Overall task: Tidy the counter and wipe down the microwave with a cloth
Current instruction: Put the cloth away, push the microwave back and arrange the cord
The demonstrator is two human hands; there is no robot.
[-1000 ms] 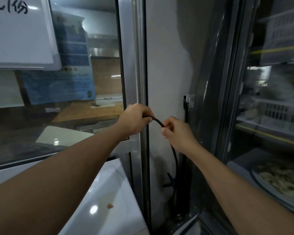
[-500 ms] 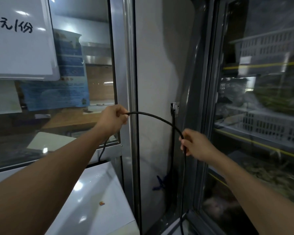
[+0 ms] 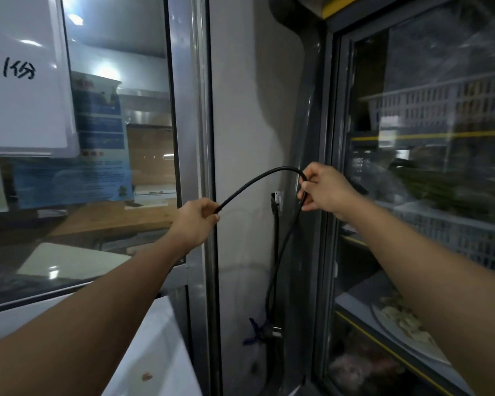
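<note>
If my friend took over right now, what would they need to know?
Left hand grips one end of the black cord. Right hand pinches it at the top of its arch; from there it hangs down beside the fridge door.
The white counter at lower left has a small crumb on it.
Done: cord lifted.
Left: stow the cord, tidy the counter, wipe the microwave. No cloth or microwave in view.

Both arms outstretched; left hand (image 3: 196,221), right hand (image 3: 325,191) fingers curled, gripping.
</note>
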